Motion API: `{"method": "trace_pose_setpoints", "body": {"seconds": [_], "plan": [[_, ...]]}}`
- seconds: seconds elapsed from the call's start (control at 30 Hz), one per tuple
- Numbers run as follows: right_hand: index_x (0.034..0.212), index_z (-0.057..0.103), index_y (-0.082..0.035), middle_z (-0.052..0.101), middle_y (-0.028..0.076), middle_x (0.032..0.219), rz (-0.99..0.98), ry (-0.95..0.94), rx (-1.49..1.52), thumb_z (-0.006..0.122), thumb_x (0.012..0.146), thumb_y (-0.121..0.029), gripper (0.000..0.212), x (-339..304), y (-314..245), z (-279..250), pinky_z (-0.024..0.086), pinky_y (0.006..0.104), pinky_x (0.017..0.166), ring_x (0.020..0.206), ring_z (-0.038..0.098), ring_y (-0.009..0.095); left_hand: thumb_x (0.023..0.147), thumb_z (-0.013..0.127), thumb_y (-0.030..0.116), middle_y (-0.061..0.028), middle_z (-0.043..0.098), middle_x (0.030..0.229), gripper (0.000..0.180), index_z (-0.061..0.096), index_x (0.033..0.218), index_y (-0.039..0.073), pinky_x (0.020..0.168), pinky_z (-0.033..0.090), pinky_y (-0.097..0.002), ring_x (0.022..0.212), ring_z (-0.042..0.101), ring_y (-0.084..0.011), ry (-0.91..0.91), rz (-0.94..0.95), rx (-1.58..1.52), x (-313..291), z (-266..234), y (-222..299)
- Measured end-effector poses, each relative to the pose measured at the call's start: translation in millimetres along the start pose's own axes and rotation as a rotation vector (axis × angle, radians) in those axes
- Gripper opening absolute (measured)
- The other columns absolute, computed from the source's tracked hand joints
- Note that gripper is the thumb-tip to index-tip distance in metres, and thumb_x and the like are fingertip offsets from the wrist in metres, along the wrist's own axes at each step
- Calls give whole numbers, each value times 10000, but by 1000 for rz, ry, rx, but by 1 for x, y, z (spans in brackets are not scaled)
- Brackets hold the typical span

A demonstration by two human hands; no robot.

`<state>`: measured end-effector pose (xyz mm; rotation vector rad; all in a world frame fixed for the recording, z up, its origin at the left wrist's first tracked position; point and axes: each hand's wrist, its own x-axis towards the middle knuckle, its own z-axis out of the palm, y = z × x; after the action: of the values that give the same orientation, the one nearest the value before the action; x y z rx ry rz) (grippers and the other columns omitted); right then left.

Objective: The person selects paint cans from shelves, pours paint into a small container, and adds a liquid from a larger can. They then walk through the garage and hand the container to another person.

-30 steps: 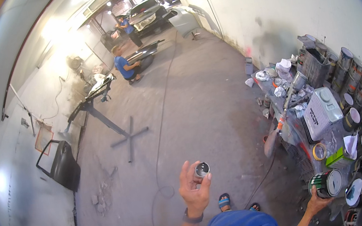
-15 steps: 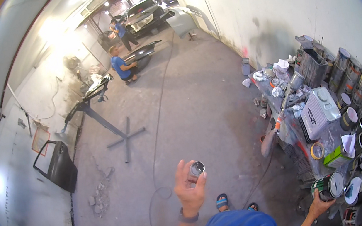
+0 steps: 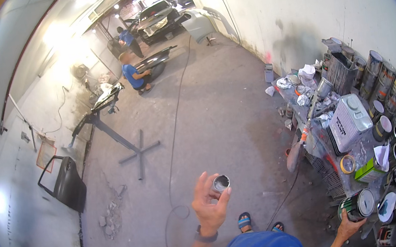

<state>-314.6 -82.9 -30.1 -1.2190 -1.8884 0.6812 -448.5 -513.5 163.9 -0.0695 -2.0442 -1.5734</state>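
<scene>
My left hand (image 3: 209,206) is raised over the floor, its fingers and thumb closed round a small open cup (image 3: 221,183). The cup's mouth faces up toward me and shows a dark, greyish inside. A dark band circles that wrist. At the lower right, my right hand (image 3: 350,225) grips a black and green paint can (image 3: 352,207) from below and the side. This can has a pale round top and is tilted beside the cluttered bench (image 3: 337,172). Part of the right hand's fingers is hidden behind it.
On the bench stand a white jerrycan (image 3: 350,123), a tape roll (image 3: 348,164), a green box (image 3: 368,171) and several paint cans (image 3: 382,126). Left are a metal stand (image 3: 119,140) and a car door (image 3: 66,183). Two people (image 3: 133,77) work farther off. A hose crosses the floor.
The cup in my left hand has tipped so that more of its inside shows, and has moved slightly right. My right hand stays on the paint can. The farther person has turned.
</scene>
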Motion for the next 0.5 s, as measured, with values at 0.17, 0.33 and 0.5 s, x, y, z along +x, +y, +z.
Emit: {"method": "trace_pose_setpoints", "body": {"seconds": [0.17, 0.33, 0.5], "plan": [[1420, 359, 64, 549, 269, 1314, -13, 16, -15, 912, 648, -313, 1022, 3, 1, 2, 432, 454, 1015, 1205, 551, 401, 797, 773, -2, -169, 669, 1196, 687, 431, 1389, -64, 629, 541, -221, 750, 639, -87, 21, -3, -5, -5, -2, -1], [1433, 350, 67, 512, 277, 1359, 19, -9, 25, 903, 655, -324, 1032, 8, -4, -1, 414, 448, 1042, 1254, 518, 390, 790, 777, -11, -176, 664, 1201, 696, 426, 1388, -68, 633, 541, -219, 773, 645, -93, 42, -33, -57, -5, -3, 6], [1409, 377, 75, 538, 269, 1343, 87, 50, -47, 917, 626, -334, 1035, 17, -6, 5, 419, 452, 1039, 1233, 536, 405, 785, 779, -4, -171, 655, 1212, 661, 458, 1359, -68, 636, 541, -229, 801, 646, -102, 41, -21, -74, -12, -2, -4]]}}
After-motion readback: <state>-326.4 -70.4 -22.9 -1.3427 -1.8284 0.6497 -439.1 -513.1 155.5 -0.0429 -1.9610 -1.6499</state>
